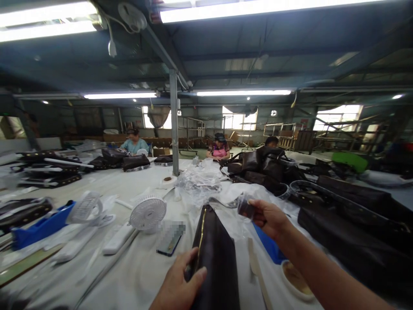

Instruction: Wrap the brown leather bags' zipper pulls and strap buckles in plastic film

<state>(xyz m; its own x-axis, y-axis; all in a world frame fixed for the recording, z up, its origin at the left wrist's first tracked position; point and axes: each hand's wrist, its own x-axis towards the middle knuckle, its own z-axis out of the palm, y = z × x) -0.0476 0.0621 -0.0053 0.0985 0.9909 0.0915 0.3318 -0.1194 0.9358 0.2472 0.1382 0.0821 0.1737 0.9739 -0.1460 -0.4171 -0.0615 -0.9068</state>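
My left hand: grasping one dark leather bag with gold zipper, before me
My right hand: pinching one small clear plastic piece
White plastic fans: two, left of my bag

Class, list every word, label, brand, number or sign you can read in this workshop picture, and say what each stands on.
No text can be read.
Phone: partly pixelated, nothing legible.
Dark bag: no lettering visible.
Clear plastic in the right hand: too blurred to tell.
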